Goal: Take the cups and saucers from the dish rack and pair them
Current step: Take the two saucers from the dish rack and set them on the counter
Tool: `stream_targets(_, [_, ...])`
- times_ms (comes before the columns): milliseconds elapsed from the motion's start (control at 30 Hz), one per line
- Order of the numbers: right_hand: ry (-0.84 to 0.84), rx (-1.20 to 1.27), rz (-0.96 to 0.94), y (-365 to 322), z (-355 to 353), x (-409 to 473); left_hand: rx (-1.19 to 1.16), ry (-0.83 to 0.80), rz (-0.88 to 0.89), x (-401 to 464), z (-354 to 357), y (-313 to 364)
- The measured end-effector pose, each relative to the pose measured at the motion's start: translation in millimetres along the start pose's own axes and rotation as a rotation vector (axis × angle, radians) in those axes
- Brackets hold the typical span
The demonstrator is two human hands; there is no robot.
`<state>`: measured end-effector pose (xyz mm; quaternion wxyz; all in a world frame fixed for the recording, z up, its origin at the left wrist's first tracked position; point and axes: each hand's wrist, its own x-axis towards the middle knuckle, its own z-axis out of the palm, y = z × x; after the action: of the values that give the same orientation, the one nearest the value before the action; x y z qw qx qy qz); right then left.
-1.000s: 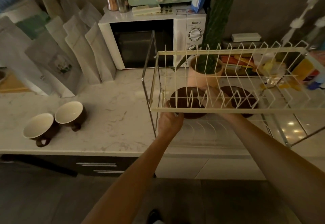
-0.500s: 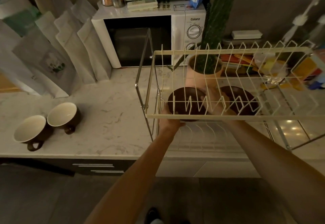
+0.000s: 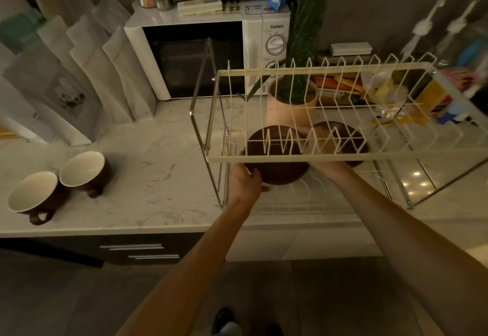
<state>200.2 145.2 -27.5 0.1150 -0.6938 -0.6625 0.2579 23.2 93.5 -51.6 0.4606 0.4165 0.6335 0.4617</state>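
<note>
Round dark-brown saucer (image 3: 277, 169) gripped under cream rack (image 3: 264, 158).

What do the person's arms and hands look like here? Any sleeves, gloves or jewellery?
Both forearms are bare from the bottom edge of the picture to the wrist: no sleeves show. The left hand wears no glove, ring or watch. The right hand, partly behind the dish rack wires, also looks bare.

cream upper rack (image 3: 317, 157) low over saucers (image 3: 277, 161), front open
</note>
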Motion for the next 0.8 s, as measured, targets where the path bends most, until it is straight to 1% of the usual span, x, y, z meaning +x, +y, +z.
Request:
stream_targets(33, [0.099,0.027,-0.080,4,5,8,0.043,-0.007,0.002,-4,-1,2])
stream_targets(67, [0.172,0.069,-0.117,-4,4,4,0.046,-0.014,0.019,-8,-3,1])
stream_targets(100, [0.206,0.039,-0.146,-6,7,6,0.071,-0.030,0.026,-13,-4,-2])
stream_targets(167, [0.213,0.027,-0.121,-9,6,-3,0.089,-0.044,0.047,-24,-7,0])
stream_targets(267, [0.213,-0.074,-0.104,-3,7,-19,0.097,-0.067,0.054,-38,-16,-5])
stream_targets(333, [0.218,-0.055,-0.124,-2,6,-29,0.097,-0.102,0.051,-49,-23,-10])
stream_targets(467, [0.204,-0.030,-0.123,3,8,-50,0.144,-0.102,0.092,-72,-31,-17])
stream_targets(667, [0.130,0.007,-0.142,10,20,-80,0.180,-0.106,0.106,-101,-43,-29])
stream_targets(800, [0.072,0.047,-0.162,6,25,-101,0.238,-0.072,0.109,-120,-56,-40])
